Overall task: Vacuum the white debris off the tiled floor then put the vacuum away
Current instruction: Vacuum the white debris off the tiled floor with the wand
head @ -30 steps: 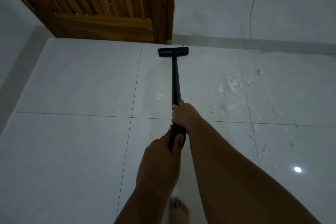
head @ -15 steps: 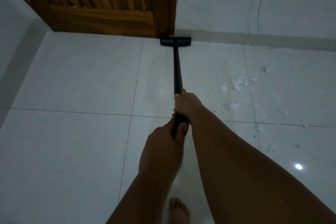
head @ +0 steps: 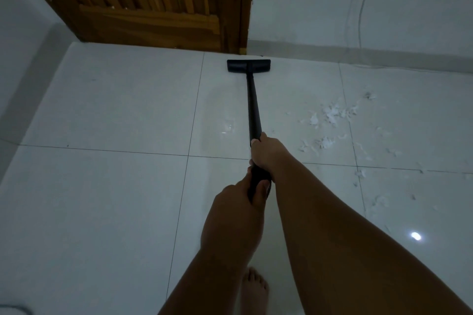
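A black vacuum wand (head: 254, 107) runs away from me across the white tiled floor (head: 115, 199). Its flat floor head (head: 248, 66) lies on the tiles just in front of the door's corner. My right hand (head: 266, 153) grips the wand higher up. Just behind it my left hand (head: 240, 202) holds the wand's near end. White debris (head: 330, 115) is scattered on the tiles to the right of the wand, with a second clump (head: 322, 143) nearer my right hand and several loose bits further right.
A slatted wooden door (head: 153, 7) stands at the back. A white wall with a thin hanging cord (head: 361, 7) runs along the back right, and another wall (head: 15, 59) closes the left side. My bare foot (head: 253, 289) is on the tiles below my arms.
The floor head went forward to the door's foot, then came back a short way toward me. Both hands keep their hold on the wand. The debris has not moved.
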